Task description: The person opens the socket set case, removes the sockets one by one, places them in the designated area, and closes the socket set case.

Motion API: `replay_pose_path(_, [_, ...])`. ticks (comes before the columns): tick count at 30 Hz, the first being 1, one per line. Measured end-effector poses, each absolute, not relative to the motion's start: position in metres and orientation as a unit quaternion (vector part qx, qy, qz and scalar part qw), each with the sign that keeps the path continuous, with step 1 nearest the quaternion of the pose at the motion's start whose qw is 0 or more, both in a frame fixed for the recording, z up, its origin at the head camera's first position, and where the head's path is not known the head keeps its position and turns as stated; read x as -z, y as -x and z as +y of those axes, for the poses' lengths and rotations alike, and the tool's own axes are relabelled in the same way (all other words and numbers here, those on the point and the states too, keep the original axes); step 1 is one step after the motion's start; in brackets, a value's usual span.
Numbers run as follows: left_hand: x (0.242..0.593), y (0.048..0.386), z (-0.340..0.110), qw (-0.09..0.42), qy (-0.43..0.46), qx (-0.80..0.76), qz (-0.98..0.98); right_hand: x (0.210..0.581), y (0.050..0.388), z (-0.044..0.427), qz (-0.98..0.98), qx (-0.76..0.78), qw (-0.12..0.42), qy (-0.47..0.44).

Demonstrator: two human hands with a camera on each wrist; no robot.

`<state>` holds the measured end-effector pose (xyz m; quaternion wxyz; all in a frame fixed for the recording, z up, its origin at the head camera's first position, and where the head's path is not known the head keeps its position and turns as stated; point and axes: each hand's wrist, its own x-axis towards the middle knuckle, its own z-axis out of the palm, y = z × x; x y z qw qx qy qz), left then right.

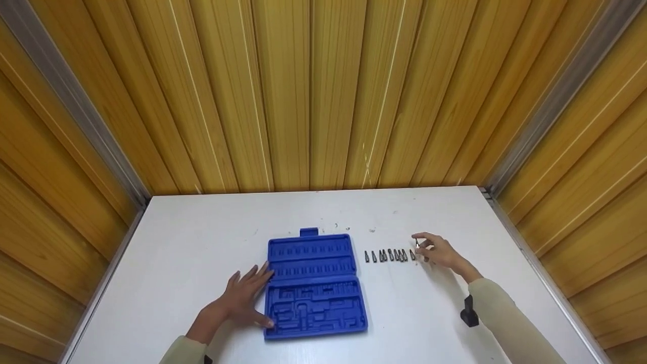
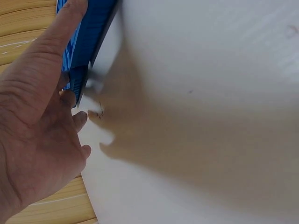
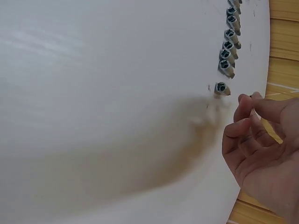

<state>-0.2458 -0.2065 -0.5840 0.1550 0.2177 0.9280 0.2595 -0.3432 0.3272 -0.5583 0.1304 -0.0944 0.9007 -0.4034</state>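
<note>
A blue plastic tool case point(image 1: 312, 333) lies unfolded on the white table, its moulded recesses facing up. Along its left side rests my left hand point(image 1: 238, 298), fingers spread and straight, with thumb and fingertips touching the rim; the left wrist view shows the palm point(image 2: 42, 140) beside the case edge point(image 2: 88, 42). To the right of the case stands a row of several small metal bit sockets point(image 1: 390, 255). At the row's right end, my right hand point(image 1: 438, 253) pinches one bit socket point(image 1: 417, 242) just above the table. In the right wrist view, the fingers mostly hide it.
The white tabletop point(image 1: 202, 237) carries small dark marks behind the case. Yellow wood-patterned corrugated walls point(image 1: 283, 101) enclose the table at the back and sides. The case latch point(image 1: 309, 231) sticks out at its far edge. A black strap piece point(image 1: 469, 313) hangs at the right sleeve.
</note>
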Motion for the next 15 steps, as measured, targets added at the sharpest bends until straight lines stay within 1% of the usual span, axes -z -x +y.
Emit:
replay_pose_path(7, [0.581, 0.244, -0.208, 0.151, -0.227, -0.262, 0.926, 0.564, 0.342, 0.34, 0.898, 0.411, 0.13, 0.083])
replay_pose_path(15, [0.581, 0.244, -0.207, 0.152, -0.224, -0.265, 0.925, 0.577, 0.341, 0.349, 0.919, 0.373, 0.079, 0.1])
